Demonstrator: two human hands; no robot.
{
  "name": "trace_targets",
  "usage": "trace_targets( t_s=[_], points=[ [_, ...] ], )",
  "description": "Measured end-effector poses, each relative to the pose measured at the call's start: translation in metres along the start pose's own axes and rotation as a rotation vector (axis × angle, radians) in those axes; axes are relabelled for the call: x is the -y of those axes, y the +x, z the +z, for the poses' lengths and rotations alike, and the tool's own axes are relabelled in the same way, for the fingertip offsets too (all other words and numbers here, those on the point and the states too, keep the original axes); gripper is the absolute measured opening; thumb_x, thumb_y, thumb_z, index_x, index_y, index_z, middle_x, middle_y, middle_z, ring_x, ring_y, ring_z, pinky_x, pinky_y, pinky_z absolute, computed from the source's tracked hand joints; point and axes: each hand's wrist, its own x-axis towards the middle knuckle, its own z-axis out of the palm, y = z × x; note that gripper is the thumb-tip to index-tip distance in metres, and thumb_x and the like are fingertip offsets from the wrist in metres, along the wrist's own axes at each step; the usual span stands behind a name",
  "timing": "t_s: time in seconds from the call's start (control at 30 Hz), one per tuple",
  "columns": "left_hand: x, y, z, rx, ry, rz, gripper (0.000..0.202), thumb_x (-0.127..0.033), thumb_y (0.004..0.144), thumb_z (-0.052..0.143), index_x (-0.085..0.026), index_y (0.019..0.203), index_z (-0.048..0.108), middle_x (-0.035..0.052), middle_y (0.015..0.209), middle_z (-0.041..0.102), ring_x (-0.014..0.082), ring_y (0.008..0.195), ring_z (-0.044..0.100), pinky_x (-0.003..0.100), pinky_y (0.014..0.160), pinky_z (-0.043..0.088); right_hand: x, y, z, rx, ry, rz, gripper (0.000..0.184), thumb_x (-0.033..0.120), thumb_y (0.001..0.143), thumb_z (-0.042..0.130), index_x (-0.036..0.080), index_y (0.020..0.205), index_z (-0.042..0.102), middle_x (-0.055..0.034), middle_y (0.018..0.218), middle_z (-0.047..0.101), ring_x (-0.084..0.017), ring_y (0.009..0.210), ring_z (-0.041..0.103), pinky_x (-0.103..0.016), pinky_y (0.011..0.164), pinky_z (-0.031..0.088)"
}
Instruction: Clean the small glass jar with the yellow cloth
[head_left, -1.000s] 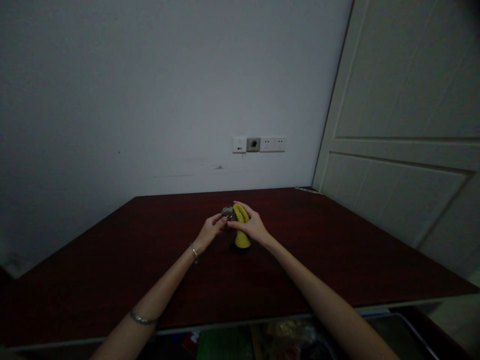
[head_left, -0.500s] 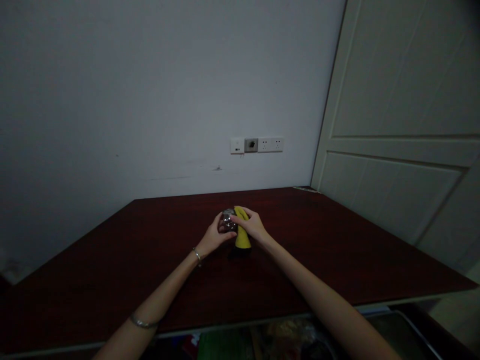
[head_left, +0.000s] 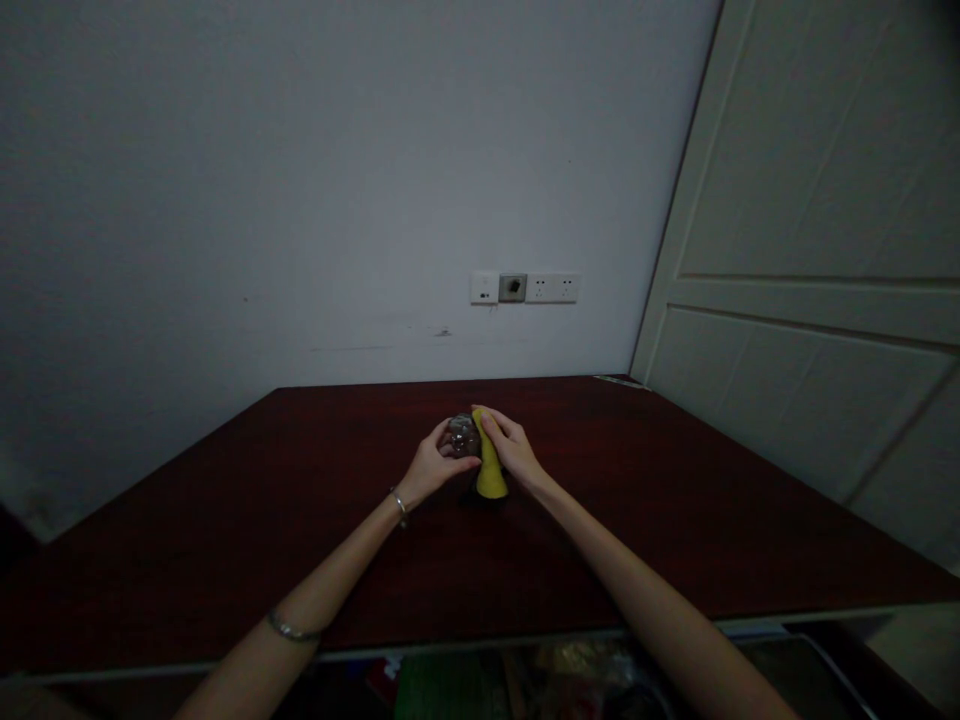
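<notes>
My left hand (head_left: 433, 464) is closed round a shiny, see-through round object (head_left: 465, 437) that looks like a glass; its exact kind is too dark to make out. My right hand (head_left: 516, 450) grips a yellow cloth (head_left: 492, 474), pressing it against the right side of the round object. The cloth's lower end hangs down over the dark red table (head_left: 360, 560). Some of my right fingers are hidden behind the cloth.
Below the table's front edge, an open space holds a green item (head_left: 450, 688), plastic-wrapped things (head_left: 585, 665) and a dark tray-like object (head_left: 799, 670). A wall with sockets (head_left: 551, 288) stands behind the table, and a pale panelled door (head_left: 795, 370) is at the right.
My right thumb has drawn back from the front of the round object onto the cloth. Both hands still hold the same things. The view has shifted slightly.
</notes>
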Motion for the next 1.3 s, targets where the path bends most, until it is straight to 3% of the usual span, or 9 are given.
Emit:
trace_targets(
  t_s=[0.17,0.33,0.57,0.67,0.77,0.9,1.0,1.17,1.3],
  points=[
    [0.002,-0.003,0.001,0.094,-0.045,-0.054,0.084,-0.016,0.050,0.080,-0.014,0.123,0.039,0.0155,0.123,0.052,0.0255,0.103,0.058,0.042,0.091,0.047,-0.003,0.000,-0.001,-0.039,-0.032,-0.094,0.037,0.044,0.079,0.052,0.020,0.103,0.064,-0.0070,0.115,0.061,-0.022,0.109,0.055,-0.039,0.098,0.039],
    [0.003,-0.005,0.000,0.154,-0.002,-0.047,0.089,-0.016,0.051,0.080,-0.014,0.127,0.034,0.0160,0.122,0.052,0.0253,0.103,0.058,0.041,0.090,0.048,0.000,0.000,-0.005,0.029,-0.103,-0.182,0.033,0.041,0.081,0.050,0.020,0.102,0.065,-0.0078,0.118,0.060,-0.022,0.112,0.053,-0.039,0.099,0.037],
    [0.008,-0.002,-0.002,0.080,0.019,0.002,0.086,-0.019,0.053,0.079,-0.015,0.127,0.036,0.0152,0.123,0.051,0.0245,0.104,0.057,0.040,0.089,0.048,0.015,-0.010,-0.008,0.272,-0.327,-0.437,0.029,0.031,0.083,0.051,0.026,0.110,0.061,-0.0040,0.130,0.050,-0.021,0.122,0.043,-0.040,0.103,0.032],
    [0.008,-0.003,-0.002,0.102,0.013,0.020,0.085,-0.019,0.054,0.078,-0.015,0.128,0.036,0.0155,0.125,0.050,0.0247,0.104,0.056,0.040,0.089,0.047,0.015,-0.011,-0.007,0.226,-0.296,-0.419,0.029,0.031,0.083,0.050,0.026,0.109,0.062,-0.0045,0.128,0.051,-0.021,0.120,0.045,-0.039,0.102,0.034],
    [0.003,-0.006,-0.001,0.146,0.021,0.036,0.089,-0.017,0.055,0.078,-0.016,0.131,0.032,0.0165,0.129,0.046,0.0256,0.106,0.055,0.040,0.090,0.047,0.010,-0.005,-0.005,0.110,-0.168,-0.298,0.029,0.035,0.083,0.049,0.024,0.105,0.064,-0.0061,0.124,0.055,-0.021,0.114,0.051,-0.039,0.100,0.037],
    [0.001,-0.008,-0.001,0.158,0.054,0.042,0.092,-0.017,0.054,0.078,-0.016,0.132,0.029,0.0167,0.131,0.044,0.0265,0.108,0.054,0.041,0.090,0.047,0.002,0.000,-0.004,0.051,-0.083,-0.172,0.033,0.040,0.081,0.050,0.020,0.103,0.065,-0.0075,0.121,0.058,-0.022,0.114,0.051,-0.040,0.101,0.036],
    [0.004,-0.006,-0.002,0.130,0.085,0.024,0.093,-0.019,0.053,0.079,-0.016,0.132,0.029,0.0169,0.130,0.045,0.0266,0.107,0.055,0.041,0.090,0.047,0.001,-0.003,-0.003,0.025,-0.143,-0.220,0.033,0.040,0.082,0.049,0.022,0.105,0.064,-0.0067,0.123,0.056,-0.022,0.115,0.051,-0.039,0.100,0.037],
    [0.006,-0.004,-0.001,0.099,0.128,0.028,0.091,-0.021,0.054,0.078,-0.015,0.132,0.030,0.0168,0.131,0.044,0.0269,0.107,0.055,0.041,0.090,0.047,0.010,-0.014,-0.005,0.193,-0.361,-0.440,0.031,0.032,0.082,0.051,0.026,0.110,0.061,-0.0031,0.131,0.048,-0.021,0.123,0.041,-0.041,0.104,0.031],
    [-0.004,-0.008,0.002,0.126,0.217,0.088,0.091,-0.024,0.055,0.077,-0.016,0.133,0.031,0.0146,0.133,0.043,0.0265,0.114,0.050,0.041,0.095,0.042,0.011,-0.012,-0.006,0.131,-0.304,-0.393,0.029,0.032,0.083,0.049,0.025,0.109,0.062,-0.0043,0.128,0.051,-0.021,0.119,0.046,-0.040,0.102,0.034]
  ],
)
